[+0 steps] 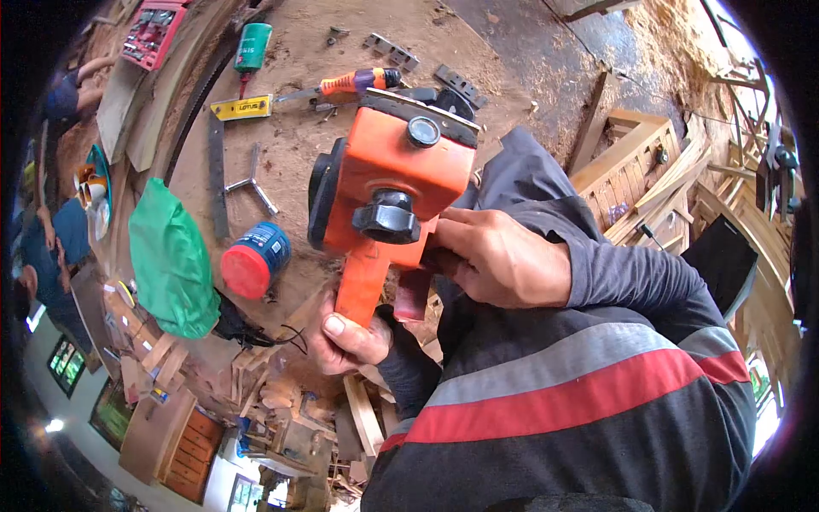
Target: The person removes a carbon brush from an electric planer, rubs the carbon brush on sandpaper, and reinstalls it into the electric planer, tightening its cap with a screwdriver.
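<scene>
An orange power tool [401, 166] is held up before me, with a black knob [386, 217] and a small round dial on its body. My left hand [348, 341] is wrapped round the lower end of its handle, thumb on the near face. Against the tool's right side my right hand [503, 256] is closed, its curled fingertips hidden by the body. Just below those fingers hangs a curved reddish-brown strip [413, 295]. A blue jar with a red lid [258, 258] and a green cloth bag [174, 260] are left of the tool.
On the wooden worktop are a yellow-and-black square [241, 107], a three-armed wrench [252, 179], an orange-handled screwdriver [358, 81], a green bottle [252, 47] and a red socket set [153, 32]. Timber frames [627, 158] are at right. Another person's arm [90, 81] shows at far left.
</scene>
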### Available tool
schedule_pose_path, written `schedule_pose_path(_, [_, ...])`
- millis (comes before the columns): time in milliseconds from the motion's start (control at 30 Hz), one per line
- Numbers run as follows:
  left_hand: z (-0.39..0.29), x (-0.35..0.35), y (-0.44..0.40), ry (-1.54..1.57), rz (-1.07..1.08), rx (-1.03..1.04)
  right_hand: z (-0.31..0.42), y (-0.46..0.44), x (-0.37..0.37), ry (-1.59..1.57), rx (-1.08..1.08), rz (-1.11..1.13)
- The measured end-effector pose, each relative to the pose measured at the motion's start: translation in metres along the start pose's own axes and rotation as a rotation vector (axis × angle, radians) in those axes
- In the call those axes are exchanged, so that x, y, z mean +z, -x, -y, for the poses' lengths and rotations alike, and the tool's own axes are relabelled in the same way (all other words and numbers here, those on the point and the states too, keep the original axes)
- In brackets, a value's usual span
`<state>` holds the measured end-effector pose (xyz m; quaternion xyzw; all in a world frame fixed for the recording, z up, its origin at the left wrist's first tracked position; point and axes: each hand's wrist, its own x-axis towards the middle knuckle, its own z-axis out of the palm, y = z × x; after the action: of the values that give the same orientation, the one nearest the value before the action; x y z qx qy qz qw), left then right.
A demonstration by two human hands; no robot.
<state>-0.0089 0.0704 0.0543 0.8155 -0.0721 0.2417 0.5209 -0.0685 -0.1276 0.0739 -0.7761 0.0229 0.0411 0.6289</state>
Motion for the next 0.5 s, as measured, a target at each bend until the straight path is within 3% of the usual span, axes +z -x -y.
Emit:
schedule_pose_path(133, [0.001,-0.004,0.001,0.022,0.045,-0.020,0.001,0.000,0.002,-0.011,-0.040,-0.086])
schedule_pose_path(300, [-0.002,0.000,0.004,0.007,-0.030,-0.037,-0.009,0.003,0.004,-0.069,0.075,-0.068])
schedule_pose_path(500, [0.002,0.002,0.003,0.057,-0.035,0.030,-0.012,0.010,0.016,-0.034,-0.005,-0.164])
